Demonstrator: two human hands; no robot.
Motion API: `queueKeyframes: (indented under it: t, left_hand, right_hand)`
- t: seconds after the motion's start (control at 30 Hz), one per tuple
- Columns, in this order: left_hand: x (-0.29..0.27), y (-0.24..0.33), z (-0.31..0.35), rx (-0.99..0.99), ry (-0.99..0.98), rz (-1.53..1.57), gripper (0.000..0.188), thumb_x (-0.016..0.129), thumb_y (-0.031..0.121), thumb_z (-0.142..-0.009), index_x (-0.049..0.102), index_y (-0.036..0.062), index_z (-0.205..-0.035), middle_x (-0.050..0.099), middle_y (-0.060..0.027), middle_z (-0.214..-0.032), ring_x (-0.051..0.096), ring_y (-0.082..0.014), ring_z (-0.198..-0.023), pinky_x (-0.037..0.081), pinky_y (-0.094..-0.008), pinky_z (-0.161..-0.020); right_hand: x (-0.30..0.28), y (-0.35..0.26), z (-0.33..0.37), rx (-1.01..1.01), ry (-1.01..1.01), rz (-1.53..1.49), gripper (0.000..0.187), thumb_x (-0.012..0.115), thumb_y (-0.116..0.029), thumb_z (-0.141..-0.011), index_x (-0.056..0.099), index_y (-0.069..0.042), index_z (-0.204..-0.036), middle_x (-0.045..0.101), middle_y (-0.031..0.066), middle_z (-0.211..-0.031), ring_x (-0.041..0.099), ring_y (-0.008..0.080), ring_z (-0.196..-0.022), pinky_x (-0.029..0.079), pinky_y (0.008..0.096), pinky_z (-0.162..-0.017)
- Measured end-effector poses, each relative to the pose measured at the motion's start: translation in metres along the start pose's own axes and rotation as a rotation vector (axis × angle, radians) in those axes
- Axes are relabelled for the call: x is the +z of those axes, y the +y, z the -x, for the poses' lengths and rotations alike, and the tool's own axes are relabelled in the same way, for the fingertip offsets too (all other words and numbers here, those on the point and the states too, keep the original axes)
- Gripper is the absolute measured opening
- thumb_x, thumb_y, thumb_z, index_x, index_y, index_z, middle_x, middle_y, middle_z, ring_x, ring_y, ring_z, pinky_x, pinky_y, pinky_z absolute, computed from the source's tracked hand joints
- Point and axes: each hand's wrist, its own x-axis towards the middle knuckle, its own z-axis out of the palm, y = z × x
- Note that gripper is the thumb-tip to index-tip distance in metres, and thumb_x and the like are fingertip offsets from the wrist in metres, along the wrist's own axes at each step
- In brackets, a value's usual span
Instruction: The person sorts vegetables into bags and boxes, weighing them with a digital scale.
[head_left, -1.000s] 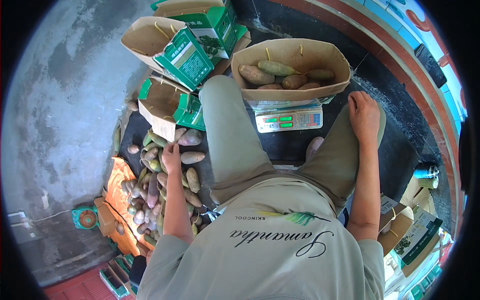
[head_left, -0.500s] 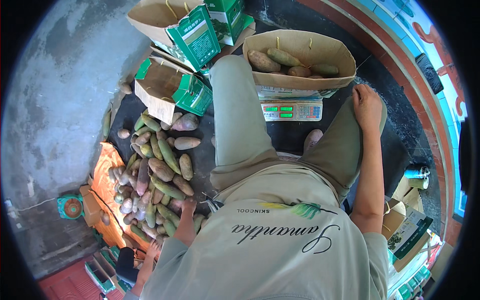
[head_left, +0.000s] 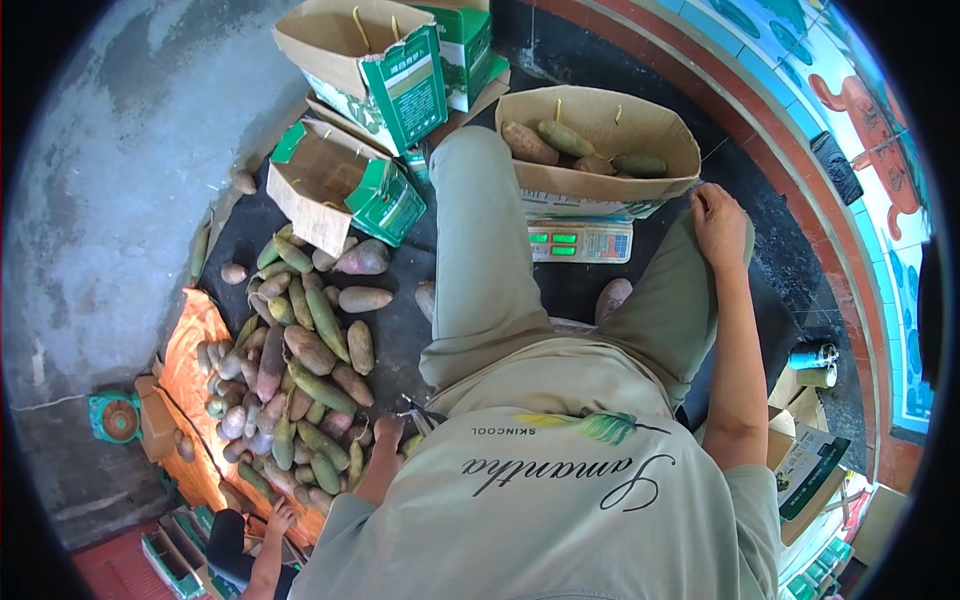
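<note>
Head view, root vegetables (head_left: 310, 351) beside left hand (head_left: 387, 436), grip unclear, right hand (head_left: 721, 226) empty, loosely curled on knee (head_left: 682, 242)

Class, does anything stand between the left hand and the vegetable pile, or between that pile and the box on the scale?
Nothing visible blocks the left hand: it is at the near edge of the pile. The bent left leg stands between the pile and the box on the scale.

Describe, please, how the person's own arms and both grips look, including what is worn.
Short, pale grey-green fabric sleeves show no visible print; beyond them, both forearms are bare. The left grip and the right grip are bare hands; no glove, watch or cable is visible.
</note>
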Motion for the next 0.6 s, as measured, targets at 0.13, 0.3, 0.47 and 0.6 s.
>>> queueKeyframes:
  t: [0.13,0.3,0.47,0.6]
  left_hand:
    - [-0.136,0.137,0.020,0.069,0.307,0.456,0.028,0.057,0.025,-0.076,0.063,0.0072,-0.097,0.064,-0.0188,-0.090,0.063,-0.0321,-0.085,0.048,-0.0385,-0.076]
    - [-0.284,0.226,0.023,0.509,0.656,0.813,0.018,0.056,0.007,-0.083,0.060,-0.0016,-0.098,0.062,-0.0146,-0.090,0.060,-0.0224,-0.081,0.047,-0.0319,-0.075]
    - [-0.414,0.333,0.080,0.875,0.888,0.769,0.017,0.053,0.005,-0.085,0.058,-0.0035,-0.099,0.061,-0.0129,-0.093,0.057,-0.0206,-0.086,0.045,-0.0303,-0.079]
    - [-0.453,0.405,0.113,1.047,0.873,0.686,0.015,0.053,0.003,-0.085,0.058,-0.0011,-0.098,0.061,-0.0105,-0.093,0.057,-0.0202,-0.088,0.044,-0.0307,-0.081]
  right_hand:
    - [-0.021,0.007,0.004,0.131,0.037,-0.107,0.008,0.057,-0.011,-0.077,0.058,-0.003,-0.081,0.059,0.0131,-0.079,0.058,0.0318,-0.075,0.046,0.0382,-0.065]
    - [-0.010,0.013,-0.019,0.161,0.177,-0.378,0.010,0.058,-0.011,-0.077,0.061,-0.004,-0.083,0.061,0.0137,-0.083,0.060,0.0307,-0.078,0.047,0.0355,-0.068]
    - [0.006,0.020,-0.021,0.276,0.135,-0.402,0.008,0.058,-0.011,-0.076,0.061,-0.005,-0.080,0.062,0.0127,-0.083,0.059,0.0306,-0.079,0.047,0.0371,-0.070]
    - [0.030,0.023,-0.018,0.183,0.182,-0.326,0.005,0.059,-0.009,-0.072,0.060,-0.006,-0.076,0.058,0.0115,-0.076,0.058,0.0298,-0.076,0.047,0.0395,-0.068]
